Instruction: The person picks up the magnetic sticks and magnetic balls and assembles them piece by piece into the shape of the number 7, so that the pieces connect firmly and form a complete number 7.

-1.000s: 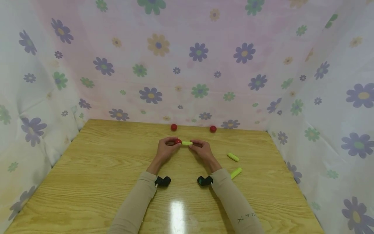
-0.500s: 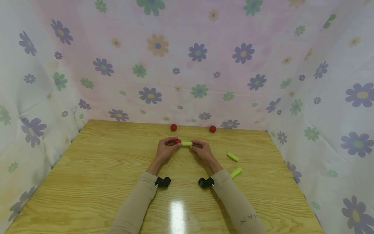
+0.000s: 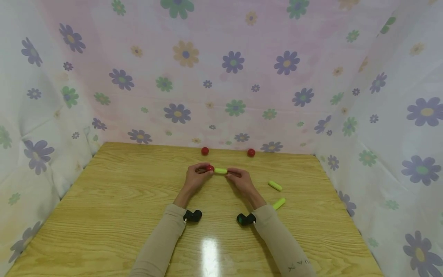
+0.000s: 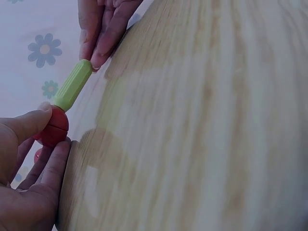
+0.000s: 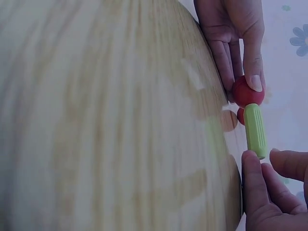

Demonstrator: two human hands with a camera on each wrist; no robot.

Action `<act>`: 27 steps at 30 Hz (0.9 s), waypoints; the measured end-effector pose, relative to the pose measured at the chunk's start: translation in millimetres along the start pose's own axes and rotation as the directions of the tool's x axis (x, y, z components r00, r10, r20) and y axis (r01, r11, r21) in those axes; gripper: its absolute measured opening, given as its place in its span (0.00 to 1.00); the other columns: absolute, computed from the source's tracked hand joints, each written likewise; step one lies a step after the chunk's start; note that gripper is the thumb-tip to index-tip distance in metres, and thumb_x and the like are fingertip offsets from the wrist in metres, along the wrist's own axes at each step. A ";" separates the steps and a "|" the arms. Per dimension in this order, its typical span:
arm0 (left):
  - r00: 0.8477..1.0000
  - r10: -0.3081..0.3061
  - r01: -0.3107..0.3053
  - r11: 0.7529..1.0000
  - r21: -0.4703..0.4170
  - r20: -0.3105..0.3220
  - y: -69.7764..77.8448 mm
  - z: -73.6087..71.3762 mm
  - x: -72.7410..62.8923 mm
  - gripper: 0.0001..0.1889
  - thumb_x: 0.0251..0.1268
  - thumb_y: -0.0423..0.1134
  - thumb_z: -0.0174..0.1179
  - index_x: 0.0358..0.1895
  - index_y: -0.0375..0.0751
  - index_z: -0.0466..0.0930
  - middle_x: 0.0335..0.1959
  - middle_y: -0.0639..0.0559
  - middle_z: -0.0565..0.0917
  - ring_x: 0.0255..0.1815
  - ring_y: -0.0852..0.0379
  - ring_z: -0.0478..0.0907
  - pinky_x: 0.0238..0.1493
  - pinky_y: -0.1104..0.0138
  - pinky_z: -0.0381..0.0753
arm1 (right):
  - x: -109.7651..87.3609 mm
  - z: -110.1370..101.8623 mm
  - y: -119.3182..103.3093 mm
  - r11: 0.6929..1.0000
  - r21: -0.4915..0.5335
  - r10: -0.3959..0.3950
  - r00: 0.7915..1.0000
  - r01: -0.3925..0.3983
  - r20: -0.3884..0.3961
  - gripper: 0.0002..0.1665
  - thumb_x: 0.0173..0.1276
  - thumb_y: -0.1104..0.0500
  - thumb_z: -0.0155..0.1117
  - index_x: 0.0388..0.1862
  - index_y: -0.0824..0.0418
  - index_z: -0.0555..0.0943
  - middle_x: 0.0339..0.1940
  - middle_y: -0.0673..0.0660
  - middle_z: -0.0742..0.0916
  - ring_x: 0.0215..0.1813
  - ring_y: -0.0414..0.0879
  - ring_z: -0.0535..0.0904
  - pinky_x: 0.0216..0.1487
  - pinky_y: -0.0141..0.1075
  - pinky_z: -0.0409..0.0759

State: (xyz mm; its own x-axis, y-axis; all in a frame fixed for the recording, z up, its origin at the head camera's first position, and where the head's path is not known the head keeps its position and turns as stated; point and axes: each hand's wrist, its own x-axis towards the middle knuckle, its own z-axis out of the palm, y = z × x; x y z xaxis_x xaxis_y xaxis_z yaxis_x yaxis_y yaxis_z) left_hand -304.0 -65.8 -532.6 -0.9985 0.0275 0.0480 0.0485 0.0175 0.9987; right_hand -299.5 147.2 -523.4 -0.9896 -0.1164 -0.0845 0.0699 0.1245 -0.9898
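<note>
In the head view my left hand (image 3: 196,177) pinches a red ball (image 3: 210,168) between thumb and fingers, just above the table. A short ribbed yellow-green stick (image 3: 220,171) extends from the ball towards the right, its near end meeting the ball. My right hand (image 3: 241,181) is at the stick's other end. In the right wrist view, a fingertip (image 5: 250,158) touches or nearly touches that end, while the thumb (image 5: 284,161) stands a little apart from it. The left wrist view shows a dark seam round the red ball (image 4: 55,126).
Two more red balls, one left (image 3: 205,151) and one right (image 3: 251,153), lie at the table's back edge. Right of my right arm are a loose yellow-green stick (image 3: 275,186) and another stick (image 3: 278,204), partly behind the sleeve. Flowered cloth (image 3: 221,77) surrounds the wooden table (image 3: 131,192).
My right hand has shifted slightly to the right, baring more of the stick's end. The left hand keeps its hold on the red ball.
</note>
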 end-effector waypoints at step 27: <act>0.999 0.021 -0.020 0.999 0.034 -0.030 1.5 2.3 -2.6 0.19 0.64 0.31 0.70 0.58 0.32 0.83 0.56 0.33 0.84 0.56 0.41 0.83 0.54 0.61 0.84 | -24.9 -12.9 -14.3 0.995 -0.074 0.071 0.992 -0.063 0.101 0.28 0.80 0.65 0.55 0.74 0.75 0.66 0.68 0.74 0.77 0.67 0.62 0.77 0.63 0.43 0.81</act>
State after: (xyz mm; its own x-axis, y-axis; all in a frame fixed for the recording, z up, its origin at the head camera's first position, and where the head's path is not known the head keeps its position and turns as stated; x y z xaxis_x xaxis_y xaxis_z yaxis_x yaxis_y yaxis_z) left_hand -301.3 -63.6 -531.4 -0.9976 -0.0026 0.0692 0.0690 0.0512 0.9963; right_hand -277.5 161.0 -505.7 -0.9645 -0.2058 -0.1655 0.1230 0.2043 -0.9711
